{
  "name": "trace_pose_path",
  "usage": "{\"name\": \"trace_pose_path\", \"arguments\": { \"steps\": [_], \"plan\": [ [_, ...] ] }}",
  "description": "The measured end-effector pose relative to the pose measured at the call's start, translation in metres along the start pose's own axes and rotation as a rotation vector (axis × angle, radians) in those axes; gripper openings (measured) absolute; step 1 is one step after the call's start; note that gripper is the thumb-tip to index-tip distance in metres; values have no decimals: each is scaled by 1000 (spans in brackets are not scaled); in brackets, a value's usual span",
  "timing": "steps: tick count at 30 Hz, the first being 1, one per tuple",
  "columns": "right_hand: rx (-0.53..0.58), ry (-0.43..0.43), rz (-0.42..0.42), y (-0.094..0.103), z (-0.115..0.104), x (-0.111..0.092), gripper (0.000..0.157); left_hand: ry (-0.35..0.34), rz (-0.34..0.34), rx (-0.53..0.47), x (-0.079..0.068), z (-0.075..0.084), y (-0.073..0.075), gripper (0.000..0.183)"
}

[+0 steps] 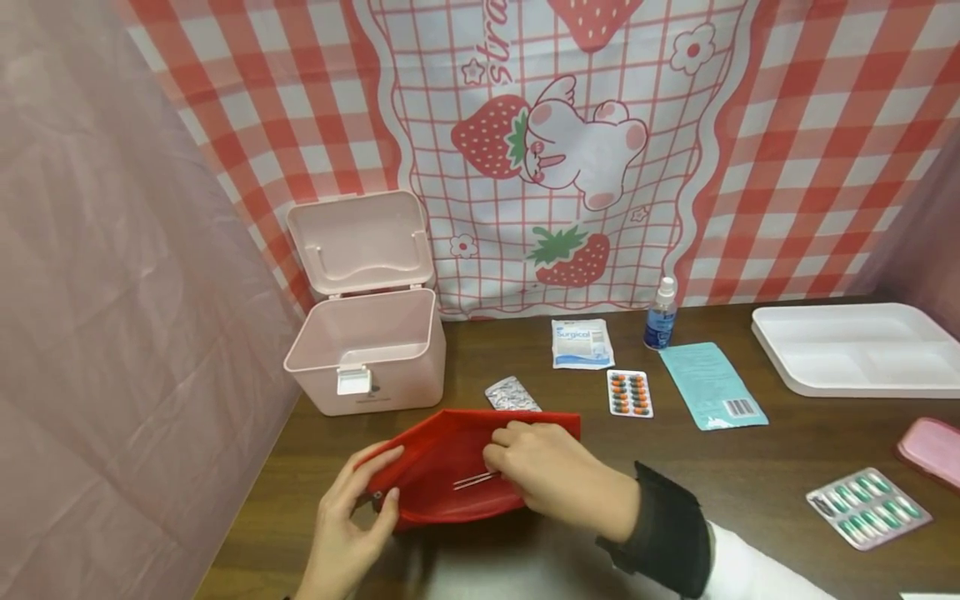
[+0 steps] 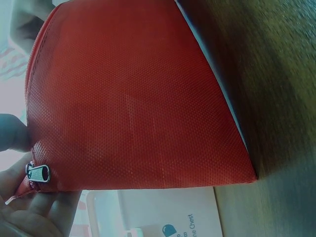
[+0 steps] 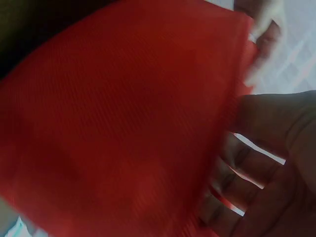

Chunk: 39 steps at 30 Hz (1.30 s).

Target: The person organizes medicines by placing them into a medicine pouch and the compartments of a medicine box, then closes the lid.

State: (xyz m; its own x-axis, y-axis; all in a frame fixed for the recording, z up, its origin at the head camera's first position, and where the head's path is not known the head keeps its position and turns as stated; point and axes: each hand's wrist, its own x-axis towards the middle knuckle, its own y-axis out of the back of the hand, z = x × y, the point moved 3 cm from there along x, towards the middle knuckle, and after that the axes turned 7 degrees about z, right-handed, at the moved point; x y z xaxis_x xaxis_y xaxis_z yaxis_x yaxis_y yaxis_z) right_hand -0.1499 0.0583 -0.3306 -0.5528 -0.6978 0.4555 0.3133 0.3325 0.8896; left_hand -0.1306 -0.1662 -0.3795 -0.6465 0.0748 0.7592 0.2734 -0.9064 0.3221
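A red zip pouch [image 1: 480, 446] is held with its mouth spread open above the table. Its left end is in my left hand [image 1: 348, 517], thumb on the near edge and fingers on the far edge, beside the zipper pull [image 2: 38, 173]. My right hand [image 1: 543, 467] reaches into the mouth with curled fingers. From those fingers a thin pair of metal tweezers [image 1: 474, 481] sticks out leftward over the inside of the pouch. In the right wrist view the pouch wall [image 3: 118, 118] hides the tweezers, and the right fingers [image 3: 252, 163] dip behind its edge.
Behind the pouch stands an open pink medicine chest [image 1: 375, 350]. Nearby lie a silver blister pack [image 1: 512, 394], a surgical packet [image 1: 582, 343], an orange-green capsule pack [image 1: 630, 393], a spray bottle [image 1: 660, 317] and a teal packet [image 1: 712, 385]. Rightward are a white tray [image 1: 795, 390], green-white capsules [image 1: 870, 508] and a pink case [image 1: 930, 450].
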Motion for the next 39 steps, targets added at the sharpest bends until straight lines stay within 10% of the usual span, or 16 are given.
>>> {"name": "trace_pose_path", "arguments": {
  "steps": [20, 39],
  "plan": [
    [134, -63, -332, -45, -7, 21, 20, -26, 1, 8, -1, 1, 0, 54],
    [153, -51, -202, -27, -7, 10, 11, -16, -7, 16, -1, 0, -1, 53]
  ]
}}
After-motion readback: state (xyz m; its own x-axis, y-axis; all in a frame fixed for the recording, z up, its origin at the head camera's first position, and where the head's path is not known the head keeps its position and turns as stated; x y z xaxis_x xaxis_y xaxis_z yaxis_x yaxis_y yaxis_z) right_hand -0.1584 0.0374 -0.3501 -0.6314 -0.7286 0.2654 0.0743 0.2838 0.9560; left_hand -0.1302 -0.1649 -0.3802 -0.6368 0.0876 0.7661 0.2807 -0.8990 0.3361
